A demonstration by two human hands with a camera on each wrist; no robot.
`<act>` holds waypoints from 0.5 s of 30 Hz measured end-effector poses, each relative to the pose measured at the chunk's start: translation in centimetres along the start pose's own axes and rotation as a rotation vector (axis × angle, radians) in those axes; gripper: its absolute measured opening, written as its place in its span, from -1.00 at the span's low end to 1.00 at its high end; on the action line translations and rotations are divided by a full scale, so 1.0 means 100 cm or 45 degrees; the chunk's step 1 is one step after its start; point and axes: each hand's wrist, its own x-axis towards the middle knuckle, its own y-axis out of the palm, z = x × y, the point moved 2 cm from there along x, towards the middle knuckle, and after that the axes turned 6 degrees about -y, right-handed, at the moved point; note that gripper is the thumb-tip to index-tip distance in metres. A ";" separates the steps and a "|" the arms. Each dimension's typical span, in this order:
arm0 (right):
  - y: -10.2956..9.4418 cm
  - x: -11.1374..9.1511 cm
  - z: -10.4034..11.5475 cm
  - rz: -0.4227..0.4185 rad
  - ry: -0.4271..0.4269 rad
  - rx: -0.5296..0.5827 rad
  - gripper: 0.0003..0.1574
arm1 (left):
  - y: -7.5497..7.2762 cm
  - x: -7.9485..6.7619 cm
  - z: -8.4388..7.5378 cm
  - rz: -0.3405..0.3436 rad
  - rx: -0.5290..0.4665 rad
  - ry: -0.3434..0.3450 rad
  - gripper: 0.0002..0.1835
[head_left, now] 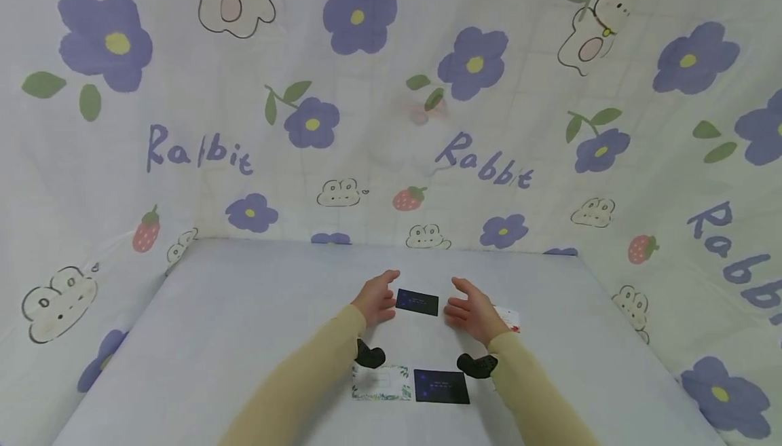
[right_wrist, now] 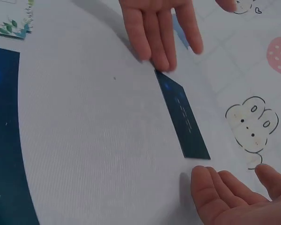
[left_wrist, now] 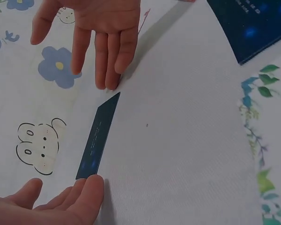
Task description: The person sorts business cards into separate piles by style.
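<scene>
A dark blue card (head_left: 417, 302) with small pale print lies flat on the white table between the two hands. My left hand (head_left: 375, 300) is at the card's left end, palm turned inward, fingers loosely bent and holding nothing. In the left wrist view its fingertips are right at the near end of the card (left_wrist: 97, 140). My right hand (head_left: 473, 310) is beyond the card's right end, fingers relaxed, nothing in its grasp. The right wrist view shows a small gap between its fingertips and the card (right_wrist: 182, 117).
Nearer to me lie a white card with a leafy border (head_left: 381, 383) and another dark blue card (head_left: 441, 387), side by side. A white card with red marks (head_left: 508, 318) is partly hidden behind the right hand. A printed curtain (head_left: 379, 106) surrounds the table (head_left: 201, 337).
</scene>
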 end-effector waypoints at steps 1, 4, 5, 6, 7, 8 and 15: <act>0.003 0.001 0.000 -0.001 0.004 0.006 0.00 | 0.002 0.002 0.000 -0.005 0.002 -0.009 -0.18; 0.008 0.004 -0.002 -0.011 0.021 0.013 0.04 | 0.005 0.005 0.000 -0.011 -0.016 -0.028 -0.20; 0.009 0.004 -0.003 -0.020 0.029 0.024 0.04 | 0.005 0.005 0.000 -0.012 -0.022 -0.034 -0.20; 0.010 0.005 -0.004 -0.023 0.035 0.031 0.04 | 0.005 0.005 0.000 -0.013 -0.025 -0.038 -0.21; 0.010 0.005 -0.005 -0.029 0.041 0.043 0.04 | 0.006 0.005 0.000 -0.011 -0.034 -0.041 -0.21; 0.009 0.005 -0.005 -0.036 0.044 0.052 0.04 | 0.006 0.005 0.000 -0.006 -0.044 -0.042 -0.20; 0.007 0.005 -0.007 -0.031 0.053 0.165 0.07 | 0.011 0.003 0.000 0.033 -0.152 -0.045 -0.17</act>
